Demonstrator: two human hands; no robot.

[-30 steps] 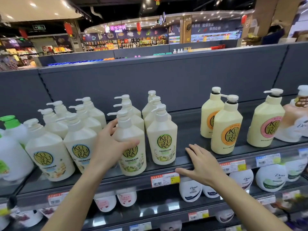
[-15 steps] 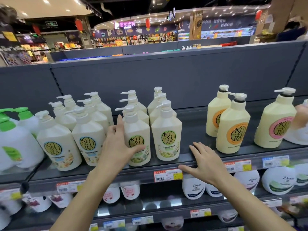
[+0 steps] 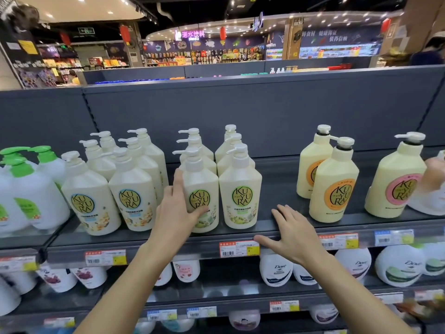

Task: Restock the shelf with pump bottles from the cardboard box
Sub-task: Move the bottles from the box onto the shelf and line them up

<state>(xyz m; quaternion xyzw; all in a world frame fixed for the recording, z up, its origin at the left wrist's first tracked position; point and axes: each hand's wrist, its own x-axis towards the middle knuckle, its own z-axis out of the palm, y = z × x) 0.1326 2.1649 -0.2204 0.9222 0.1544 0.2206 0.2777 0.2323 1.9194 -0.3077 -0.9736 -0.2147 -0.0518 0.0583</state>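
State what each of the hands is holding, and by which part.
The left hand grips the front green-label pump bottle by its lower left side. The right hand holds nothing; it rests flat on the shelf edge.

So the dark grey metal shelf [image 3: 284, 186] runs across the middle of the frame. Left of centre there are four rows of cream plastic pump bottles, lined up front to back. The person's left hand [image 3: 177, 213] is wrapped around the front cream bottle with the green round label [image 3: 201, 196], third row from the left, touching it. The matching cream bottle [image 3: 240, 191] is just beside it on the right. The right hand [image 3: 292, 233] lies flat on the shelf's front edge, lower centre, apart from any bottle. Further right stand two yellowish bottles with orange labels [image 3: 333, 186], one behind the other. The white bottles with green pumps [image 3: 21, 189] sit at far left. The rounded white bottles [image 3: 275, 271] are on the shelf below.
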